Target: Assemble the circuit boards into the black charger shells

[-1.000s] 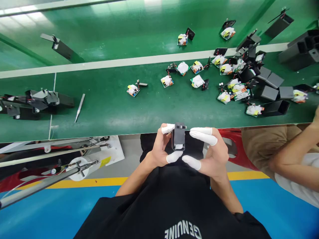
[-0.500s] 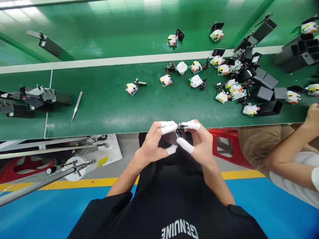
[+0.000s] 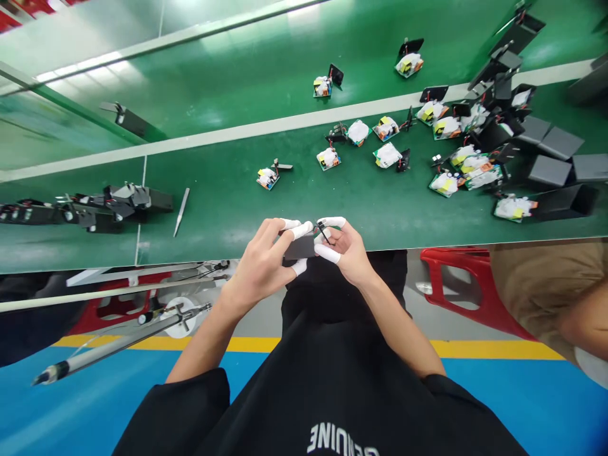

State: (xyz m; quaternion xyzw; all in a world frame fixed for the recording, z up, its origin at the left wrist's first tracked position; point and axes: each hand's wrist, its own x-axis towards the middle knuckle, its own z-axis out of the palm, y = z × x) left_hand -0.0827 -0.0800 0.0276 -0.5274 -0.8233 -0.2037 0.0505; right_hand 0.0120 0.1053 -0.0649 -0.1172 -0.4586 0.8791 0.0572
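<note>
My left hand (image 3: 260, 261) is closed around a dark grey rectangular housing (image 3: 300, 247) just off the table's front edge. White finger cots cover its fingertips. At the housing's right end, my right hand (image 3: 351, 254), also with finger cots, pinches a thin black end cap (image 3: 323, 233). The cap stands tilted at the opening, and my fingers hide part of it. What lies inside the housing cannot be seen. Ahead on the table lies a circuit board with white filler (image 3: 268, 178), a small dark plate wired to it.
A green table (image 3: 223, 215) carries more boards, with a crowded pile of grey housings (image 3: 551, 174) at right. Left are assembled housings (image 3: 159, 200) and a white pen-like tool (image 3: 181, 212). A red stool (image 3: 458, 297) and a seated person's leg (image 3: 541, 304) are at right.
My view has swung, shifting the near table items rightward. Both hands have moved left and slightly forward with the housing. My right fingers now hold the cap at a different tilt.
</note>
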